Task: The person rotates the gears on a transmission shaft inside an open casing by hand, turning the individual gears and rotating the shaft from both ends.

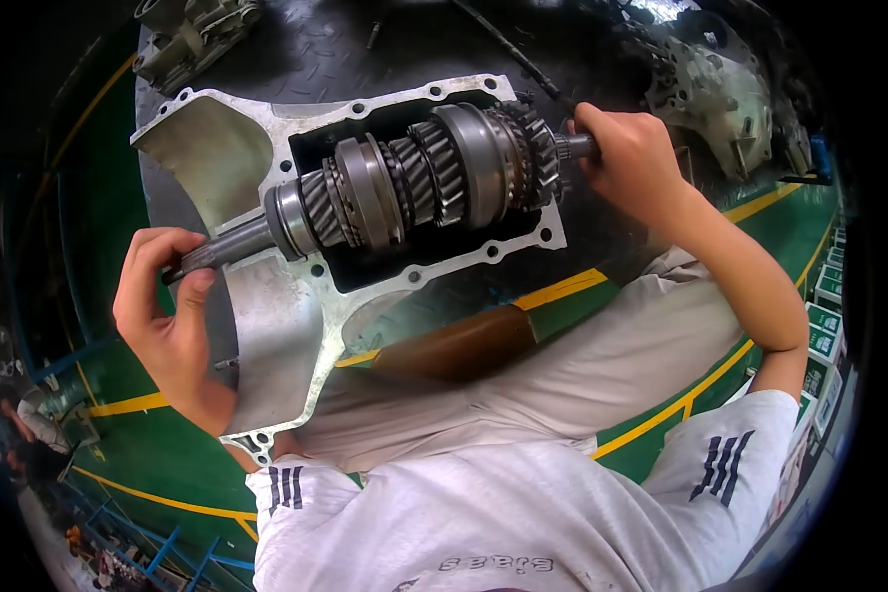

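A metal shaft with several helical gears and rings [419,178] lies across the opening of a silver housing half [296,326]. The fingers and thumb of my left hand [163,316] are around the splined end of the shaft at the left. At the other end, my right hand [636,163] is closed round the short splined stub beside the last gear. The shaft slants slightly, its right end farther from my body. Whether the gears rest in the housing or hang just over it cannot be made out.
Another metal casting [192,39] stands at the top left, and a larger housing [725,109] at the right of the dark textured table [316,44]. A thin rod [508,44] lies near the top. A person [39,429] is at the far left.
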Motion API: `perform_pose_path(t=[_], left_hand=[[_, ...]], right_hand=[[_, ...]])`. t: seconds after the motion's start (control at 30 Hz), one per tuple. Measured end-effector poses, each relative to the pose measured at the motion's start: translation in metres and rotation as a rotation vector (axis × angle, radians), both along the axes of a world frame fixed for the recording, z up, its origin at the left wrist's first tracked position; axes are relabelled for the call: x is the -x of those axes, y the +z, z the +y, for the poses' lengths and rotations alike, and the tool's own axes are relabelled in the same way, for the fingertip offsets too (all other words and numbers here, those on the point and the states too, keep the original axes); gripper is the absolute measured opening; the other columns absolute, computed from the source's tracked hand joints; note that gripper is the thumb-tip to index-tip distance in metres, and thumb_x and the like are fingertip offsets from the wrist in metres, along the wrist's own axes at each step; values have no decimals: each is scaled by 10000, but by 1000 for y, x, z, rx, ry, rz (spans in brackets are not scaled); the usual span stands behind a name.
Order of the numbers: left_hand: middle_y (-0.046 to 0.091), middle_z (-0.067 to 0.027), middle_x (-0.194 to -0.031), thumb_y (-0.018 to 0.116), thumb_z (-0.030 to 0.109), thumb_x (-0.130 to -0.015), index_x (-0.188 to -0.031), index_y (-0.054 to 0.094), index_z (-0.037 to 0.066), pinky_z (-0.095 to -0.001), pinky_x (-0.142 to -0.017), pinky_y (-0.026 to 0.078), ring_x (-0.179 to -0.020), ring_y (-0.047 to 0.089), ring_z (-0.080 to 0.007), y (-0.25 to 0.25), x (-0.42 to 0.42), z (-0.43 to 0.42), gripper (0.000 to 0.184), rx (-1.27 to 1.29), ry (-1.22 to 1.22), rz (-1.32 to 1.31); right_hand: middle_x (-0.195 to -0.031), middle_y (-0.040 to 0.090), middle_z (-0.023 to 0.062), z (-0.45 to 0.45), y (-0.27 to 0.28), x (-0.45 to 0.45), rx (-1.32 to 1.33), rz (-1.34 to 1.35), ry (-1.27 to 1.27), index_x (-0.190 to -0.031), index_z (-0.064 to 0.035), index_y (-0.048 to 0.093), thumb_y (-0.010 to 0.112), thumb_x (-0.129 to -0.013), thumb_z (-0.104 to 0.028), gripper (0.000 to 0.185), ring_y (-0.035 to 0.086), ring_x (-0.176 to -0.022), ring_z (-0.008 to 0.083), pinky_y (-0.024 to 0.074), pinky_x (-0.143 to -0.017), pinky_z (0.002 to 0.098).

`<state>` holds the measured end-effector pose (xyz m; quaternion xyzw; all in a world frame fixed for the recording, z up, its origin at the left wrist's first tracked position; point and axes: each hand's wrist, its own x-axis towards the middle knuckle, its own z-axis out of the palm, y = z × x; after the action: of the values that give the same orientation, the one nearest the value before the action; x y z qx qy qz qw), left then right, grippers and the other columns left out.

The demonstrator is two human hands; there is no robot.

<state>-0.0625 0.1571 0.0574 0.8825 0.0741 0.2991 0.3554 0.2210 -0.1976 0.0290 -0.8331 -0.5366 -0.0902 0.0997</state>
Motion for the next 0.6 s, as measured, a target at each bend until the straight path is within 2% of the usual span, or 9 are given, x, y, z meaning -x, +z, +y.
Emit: perform_pose_path(t=[0.13, 0.2, 0.23, 0.33, 0.37, 0.4, 0.47, 0.53, 0.6], left_hand=[[619, -86, -916, 707, 141, -958, -994, 647, -40, -266, -722, 443, -793, 567, -176, 0, 2, 0, 194, -7, 27, 69], [621, -86, -927, 696, 161, -972, -994, 646, -37, -263, -718, 441, -790, 566, -173, -1, 4, 0, 205, -10, 41, 92], [623, -85, -938, 685, 181, -987, -993, 645, -34, -261, -714, 438, -787, 566, -171, -1, 2, -1, 219, -12, 52, 112], [628, -95, -953, 679, 219, -1004, -992, 646, -35, -267, -718, 439, -799, 572, -176, -4, 0, -5, 256, 71, 79, 83], [628, -95, -953, 679, 219, -1004, -992, 646, -35, -267, -718, 439, -799, 572, -176, -4, 0, -5, 256, 69, 75, 84], [631, -98, -956, 677, 229, -1008, -991, 648, -37, -270, -719, 439, -809, 576, -180, 0, -1, -4, 268, 28, 62, 62], [635, -102, -958, 676, 240, -1012, -990, 650, -39, -273, -720, 439, -819, 580, -183, 0, 0, -3, 280, -11, 49, 48], [640, -106, -965, 677, 256, -1013, -1005, 651, -42, -281, -722, 441, -834, 583, -190, -4, 1, -4, 300, -22, 48, 74], [641, -107, -964, 672, 249, -1013, -1006, 652, -43, -280, -725, 439, -835, 584, -192, 0, 2, -5, 293, -17, 43, 98]], right_hand=[[-677, 645, 170, 12, 20, -8, 157, 95, -37, -863, 5, 639, 761, -728, -59, 192, 673, -691, 374, 533, -636, 462], [-704, 664, 217, 24, 40, -14, 392, 479, -60, -910, 46, 687, 749, -750, -84, 215, 677, -731, 412, 548, -674, 464], [-774, 691, 242, 34, 55, -15, 559, 573, -107, -1008, 60, 694, 738, -769, -93, 287, 684, -785, 434, 555, -712, 459], [-799, 697, 245, 27, 65, -11, 436, 615, -49, -988, 60, 687, 738, -762, -93, 277, 685, -805, 441, 553, -729, 465], [-838, 695, 220, 14, 56, -11, 358, 504, -7, -1064, 34, 656, 741, -750, -67, 341, 673, -819, 440, 544, -725, 481], [-838, 695, 220, 10, 54, -7, 358, 506, -8, -1064, 34, 656, 741, -750, -67, 341, 673, -819, 440, 544, -725, 481], [-852, 674, 192, 1, 43, 2, 147, 194, 98, -1085, 0, 592, 739, -744, -47, 375, 662, -833, 433, 533, -706, 505], [-883, 662, 156, -4, 21, 4, 126, 170, 91, -1067, -33, 534, 734, -743, -29, 380, 664, -850, 404, 529, -687, 507], [-796, 660, 146, -4, 9, 1, 46, 81, 42, -960, -34, 543, 735, -734, -38, 296, 673, -802, 385, 528, -667, 494]])
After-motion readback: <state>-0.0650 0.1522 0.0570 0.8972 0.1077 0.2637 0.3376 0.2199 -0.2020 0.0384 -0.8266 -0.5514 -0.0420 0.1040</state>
